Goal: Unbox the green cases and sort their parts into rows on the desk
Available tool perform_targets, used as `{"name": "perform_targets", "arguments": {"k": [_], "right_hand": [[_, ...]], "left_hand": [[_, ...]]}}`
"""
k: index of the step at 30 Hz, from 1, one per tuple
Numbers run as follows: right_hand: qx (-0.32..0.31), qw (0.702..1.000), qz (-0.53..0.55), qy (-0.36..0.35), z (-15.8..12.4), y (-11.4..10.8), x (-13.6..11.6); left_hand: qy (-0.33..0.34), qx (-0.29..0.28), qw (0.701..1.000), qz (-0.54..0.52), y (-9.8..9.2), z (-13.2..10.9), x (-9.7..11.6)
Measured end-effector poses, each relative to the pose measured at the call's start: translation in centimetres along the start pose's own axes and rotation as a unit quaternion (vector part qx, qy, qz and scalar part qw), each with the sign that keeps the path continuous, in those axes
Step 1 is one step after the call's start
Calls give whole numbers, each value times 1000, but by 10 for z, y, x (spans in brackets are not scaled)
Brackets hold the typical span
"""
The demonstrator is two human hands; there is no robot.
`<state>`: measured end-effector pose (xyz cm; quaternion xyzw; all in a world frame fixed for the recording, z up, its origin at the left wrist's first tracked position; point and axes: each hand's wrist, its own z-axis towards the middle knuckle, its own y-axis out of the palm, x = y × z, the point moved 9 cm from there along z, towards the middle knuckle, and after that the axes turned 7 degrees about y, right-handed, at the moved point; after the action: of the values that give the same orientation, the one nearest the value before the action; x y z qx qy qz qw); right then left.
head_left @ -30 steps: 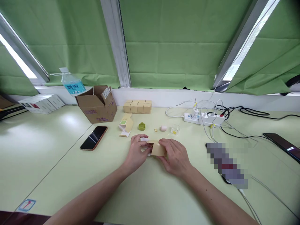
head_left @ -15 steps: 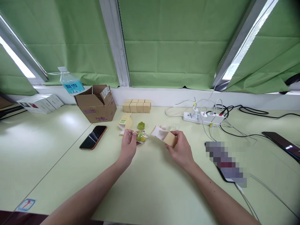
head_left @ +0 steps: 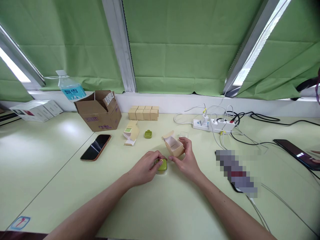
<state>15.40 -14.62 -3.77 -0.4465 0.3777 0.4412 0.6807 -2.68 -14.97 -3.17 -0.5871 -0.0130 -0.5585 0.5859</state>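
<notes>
My left hand [head_left: 145, 168] is closed on a small clear container with a green top [head_left: 162, 165], low over or on the table in front of me; which of the two I cannot tell. My right hand [head_left: 187, 161] grips a small open cardboard box [head_left: 175, 148], tilted so that its pale inside shows. Beyond them lies a green flower-shaped piece [head_left: 148, 134]. Left of it is another opened small box [head_left: 131, 133] with its flaps out. A clear plastic piece [head_left: 183, 134] sits just behind my right hand, partly hidden.
Several small closed boxes [head_left: 143, 113] stand in a block by the wall. Nearby are a larger brown carton [head_left: 102, 113], a water bottle [head_left: 71, 88] and a phone [head_left: 95, 147]. On the right are a power strip [head_left: 213, 125], cables, a pixelated phone and a dark phone [head_left: 297, 155].
My left hand has brought the container nearer to me and to the right, turning its green top up. The box in my right hand has tipped, so its open inside faces me more.
</notes>
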Motion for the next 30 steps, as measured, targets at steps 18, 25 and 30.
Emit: {"name": "perform_targets", "arguments": {"k": [18, 25, 30], "right_hand": [[-179, 935, 298, 70, -12, 30, -30], [-198, 893, 386, 120, -14, 34, -30], [-188, 883, 413, 121, -14, 35, -31]], "left_hand": [[51, 164, 983, -72, -22, -5, 19], [11, 177, 956, -233, -15, -4, 6], [28, 174, 950, -256, -11, -3, 8]]}}
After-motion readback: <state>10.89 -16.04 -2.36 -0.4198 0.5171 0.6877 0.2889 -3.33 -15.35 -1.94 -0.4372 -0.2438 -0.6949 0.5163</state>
